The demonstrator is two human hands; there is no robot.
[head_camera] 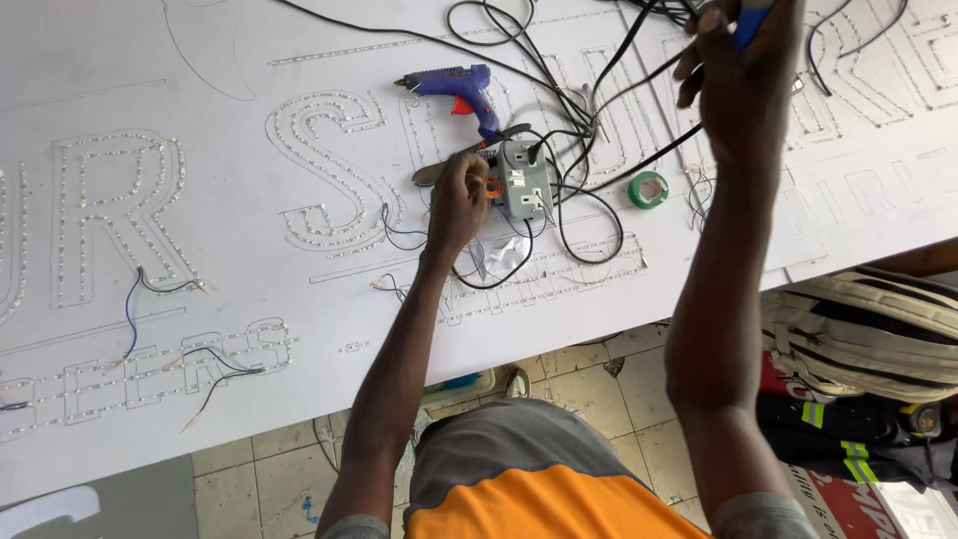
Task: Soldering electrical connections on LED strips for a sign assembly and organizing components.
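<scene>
**Two hands over a wired sign panel**

Nearest the lens: orange and grey shirt [529,489] at lower centre of the frame, both forearms reaching up from it.

Left hand [457,205], centre of frame: fingers curled and pressed together around a small tool with an orange part, right at the left edge of the grey power strip [526,178]. What exactly the tool is cannot be told; a metal blade-like piece shows just above the knuckles.

Right hand [738,70], upper right of frame: raised toward the camera, fingers closed around a blue-handled object [750,22]; only a bit of the handle is visible.

White sign panel [200,250] serves as the desk, with outlined letters filled with small LED dots and thin blue and black wires at the letter ends.

Blue glue gun [454,85] lies on the panel above the power strip, apart from both hands. Black cables [589,100] run from the strip toward the upper edge. Green tape roll [648,189] lies just right of the strip.

Striped bag [868,334] sits at lower right, below the panel edge, over a tiled floor [589,384].
</scene>
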